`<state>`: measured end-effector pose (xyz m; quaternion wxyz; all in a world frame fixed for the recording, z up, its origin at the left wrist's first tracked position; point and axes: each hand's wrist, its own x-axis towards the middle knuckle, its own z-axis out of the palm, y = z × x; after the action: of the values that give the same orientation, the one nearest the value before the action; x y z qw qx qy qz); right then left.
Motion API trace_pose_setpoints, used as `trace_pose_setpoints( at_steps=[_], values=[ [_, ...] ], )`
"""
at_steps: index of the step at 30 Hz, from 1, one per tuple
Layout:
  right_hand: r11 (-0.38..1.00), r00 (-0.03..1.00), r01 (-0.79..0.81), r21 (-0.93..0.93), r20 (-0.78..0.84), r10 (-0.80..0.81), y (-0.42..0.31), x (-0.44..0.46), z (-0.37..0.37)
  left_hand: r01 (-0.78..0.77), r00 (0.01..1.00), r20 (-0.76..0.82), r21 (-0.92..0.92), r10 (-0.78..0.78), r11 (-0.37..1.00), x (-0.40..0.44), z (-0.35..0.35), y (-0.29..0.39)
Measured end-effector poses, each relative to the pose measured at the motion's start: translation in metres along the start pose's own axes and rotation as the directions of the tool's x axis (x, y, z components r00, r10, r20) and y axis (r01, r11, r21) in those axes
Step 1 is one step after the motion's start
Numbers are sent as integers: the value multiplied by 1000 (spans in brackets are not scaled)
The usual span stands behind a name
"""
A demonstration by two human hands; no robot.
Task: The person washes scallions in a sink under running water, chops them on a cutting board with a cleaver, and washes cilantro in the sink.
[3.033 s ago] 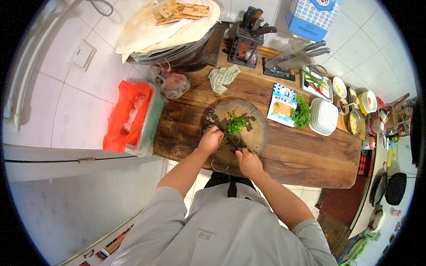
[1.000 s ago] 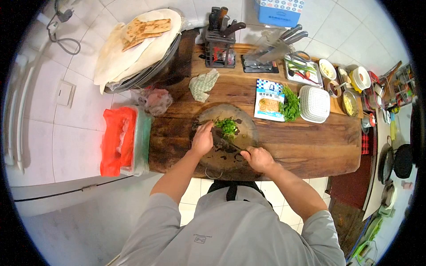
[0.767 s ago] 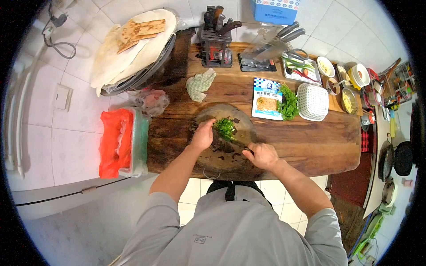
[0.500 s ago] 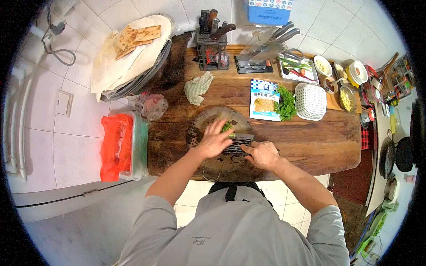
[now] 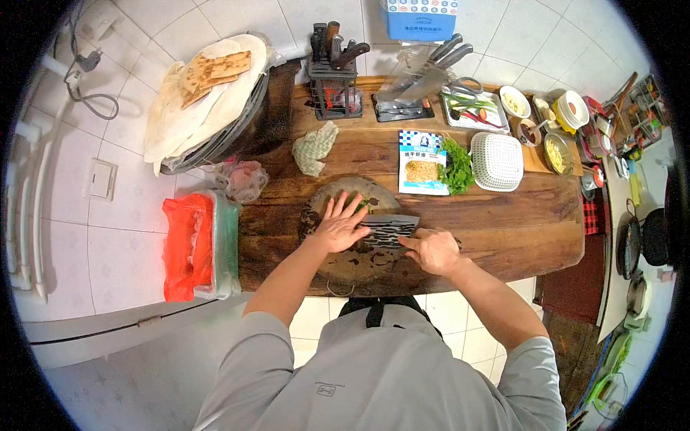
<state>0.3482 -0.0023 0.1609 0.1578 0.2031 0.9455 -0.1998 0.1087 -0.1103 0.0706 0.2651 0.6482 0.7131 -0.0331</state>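
My right hand [image 5: 435, 250] is closed round the handle of a cleaver [image 5: 392, 231] with a dark-patterned blade. The blade lies over a round wooden chopping board [image 5: 334, 267], its end pointing left. My left hand [image 5: 342, 227] rests with fingers spread at the blade's left end, its thumb close to or touching the blade. Chopped greens [image 5: 364, 204] show a little beyond the left fingers; the rest are hidden by the hand and blade. Dark wet scraps dot the board near the blade.
Behind the board lie a crumpled cloth [image 5: 315, 148], a food packet [image 5: 422, 164], leafy herbs [image 5: 457, 167] and a white basket [image 5: 497, 161]. Two knife holders [image 5: 333, 90] stand by the wall. A bin with a red bag [image 5: 188, 244] is left of the table, below stacked flatbreads [image 5: 205, 100].
My left fingers have spread wider and now hide more of the greens. The cleaver's blade shows more of its flat face. The view has shifted slightly.
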Motion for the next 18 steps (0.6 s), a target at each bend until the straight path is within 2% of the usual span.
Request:
trace_pose_setpoints(
  at_steps=[1,3,6,7,8,10,11,14,15,18],
  values=[
    [994,998,-58,94,-14,60,0,-5,3,16,999,-31,23,-16,1000,1,0,-4],
    [947,983,-169,274,-27,183,1,-15,15,43,996,-65,-188,-56,981,2,0,-8],
    [671,916,-69,738,-219,336,6,-8,86,162,970,-95,-440,-225,883,4,11,-7],
    [604,901,-82,793,-200,384,-4,-5,90,206,946,-110,-518,-303,830,7,19,-8],
    [577,892,-103,810,-182,414,-12,0,91,242,918,-118,-591,-379,770,9,27,-8],
    [520,870,-145,842,-141,472,-35,6,82,220,922,-147,-564,-358,796,8,27,3],
    [588,851,-86,804,-248,464,-43,10,84,210,923,-162,-550,-350,808,7,27,6],
    [550,864,-95,830,-206,459,-59,19,95,106,933,-234,-549,-275,829,6,38,5],
    [527,871,-117,842,-168,461,-65,22,97,131,941,-187,-566,-281,814,4,33,6],
    [449,877,-46,893,-179,447,-66,36,120,112,943,-186,-602,-275,790,-5,27,9]
  ],
)
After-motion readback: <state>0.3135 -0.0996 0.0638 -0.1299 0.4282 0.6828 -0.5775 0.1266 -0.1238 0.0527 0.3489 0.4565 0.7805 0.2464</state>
